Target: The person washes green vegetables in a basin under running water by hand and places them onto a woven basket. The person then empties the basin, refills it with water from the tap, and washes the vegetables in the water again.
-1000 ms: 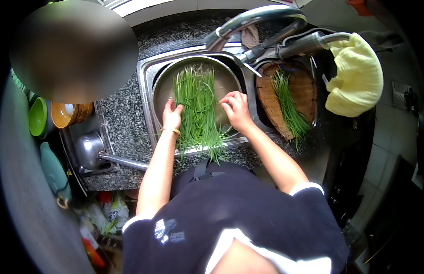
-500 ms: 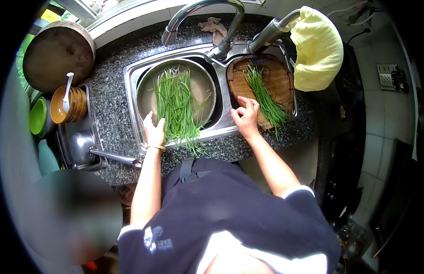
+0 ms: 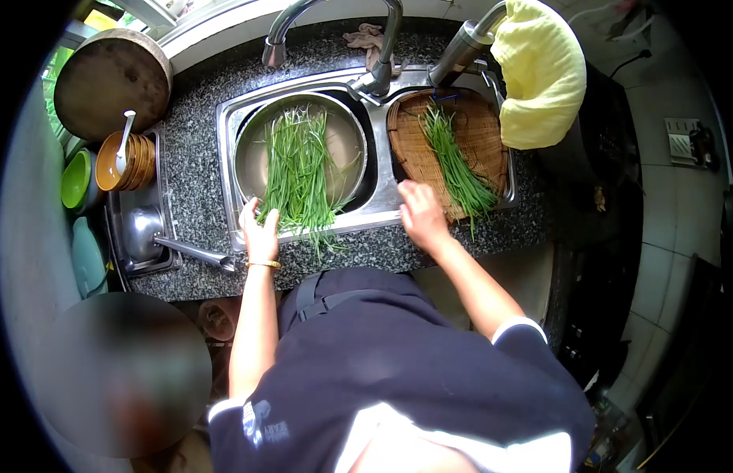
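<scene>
A thick bundle of green chives [image 3: 295, 169] lies across a round metal basin [image 3: 252, 138] of water in the left sink bowl, its leaf ends hanging over the front rim. My left hand [image 3: 260, 232] is at the basin's front left, thumb and fingers apart, close beside the leaves and holding nothing visible. A smaller bunch of chives [image 3: 458, 173] rests on a woven bamboo tray [image 3: 410, 126] over the right bowl. Just left of that tray's front part, my right hand [image 3: 421, 214] hovers with fingers loosely extended and nothing seen in them.
A faucet [image 3: 374, 79] arches over the double sink [image 3: 374, 213]. Yellow cloth [image 3: 540, 79] hangs at the back right. Stacked brown bowls [image 3: 134, 165], a ladle [image 3: 141, 229] and a round wooden board [image 3: 114, 79] stand left. A blurred round patch covers the lower left.
My right hand has gone from a pinch to loosely stretched fingers and shifted slightly down. My left hand has moved a little left and down from the chives. The view has shifted slightly.
</scene>
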`<state>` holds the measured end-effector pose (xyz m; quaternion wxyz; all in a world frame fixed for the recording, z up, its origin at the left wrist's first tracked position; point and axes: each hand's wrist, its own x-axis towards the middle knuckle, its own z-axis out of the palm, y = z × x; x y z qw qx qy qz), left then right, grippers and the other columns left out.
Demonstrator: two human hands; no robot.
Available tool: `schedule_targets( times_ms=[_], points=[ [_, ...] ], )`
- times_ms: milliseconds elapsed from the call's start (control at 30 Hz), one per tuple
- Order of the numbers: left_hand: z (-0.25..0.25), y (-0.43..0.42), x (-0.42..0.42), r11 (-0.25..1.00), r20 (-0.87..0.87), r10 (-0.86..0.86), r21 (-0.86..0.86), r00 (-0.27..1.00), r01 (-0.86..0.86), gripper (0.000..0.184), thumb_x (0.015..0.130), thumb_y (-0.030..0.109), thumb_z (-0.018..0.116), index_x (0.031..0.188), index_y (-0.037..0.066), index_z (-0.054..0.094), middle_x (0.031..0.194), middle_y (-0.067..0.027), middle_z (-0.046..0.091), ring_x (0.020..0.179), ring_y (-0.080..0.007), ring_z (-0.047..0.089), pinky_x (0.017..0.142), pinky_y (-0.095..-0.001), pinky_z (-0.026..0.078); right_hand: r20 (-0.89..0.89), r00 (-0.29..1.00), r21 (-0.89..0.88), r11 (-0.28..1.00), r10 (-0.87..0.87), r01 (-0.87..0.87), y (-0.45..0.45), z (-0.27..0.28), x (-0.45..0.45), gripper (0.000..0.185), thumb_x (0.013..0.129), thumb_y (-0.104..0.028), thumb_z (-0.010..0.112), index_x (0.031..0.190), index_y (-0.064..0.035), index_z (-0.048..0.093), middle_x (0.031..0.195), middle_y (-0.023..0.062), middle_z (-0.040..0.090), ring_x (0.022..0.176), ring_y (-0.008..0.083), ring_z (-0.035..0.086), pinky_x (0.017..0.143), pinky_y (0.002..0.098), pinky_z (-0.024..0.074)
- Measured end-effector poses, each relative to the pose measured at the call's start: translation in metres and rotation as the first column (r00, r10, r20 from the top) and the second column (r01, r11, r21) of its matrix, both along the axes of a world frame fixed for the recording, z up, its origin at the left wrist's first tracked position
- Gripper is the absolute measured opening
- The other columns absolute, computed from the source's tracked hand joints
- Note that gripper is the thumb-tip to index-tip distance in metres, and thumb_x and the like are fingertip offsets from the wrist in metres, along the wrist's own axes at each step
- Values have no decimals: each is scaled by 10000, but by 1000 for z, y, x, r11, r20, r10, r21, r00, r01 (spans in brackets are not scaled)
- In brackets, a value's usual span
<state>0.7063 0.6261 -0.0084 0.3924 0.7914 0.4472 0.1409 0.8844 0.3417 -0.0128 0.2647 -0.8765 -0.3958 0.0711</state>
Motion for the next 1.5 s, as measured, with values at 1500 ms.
schedule_targets(
  times_ms=[1500],
  points=[
    [8, 33, -18, 996, 19, 17, -85, 1000, -15, 442, 778, 206, 682, 1166, 35, 557, 1120, -122, 557, 1009, -223, 537, 862, -318, 433, -275, 961, 154, 988, 34, 9, 105, 2, 4, 690, 733, -80, 609, 1359, -71, 319, 1350, 198, 357, 1245, 351, 359, 1055, 404, 304]
  ],
)
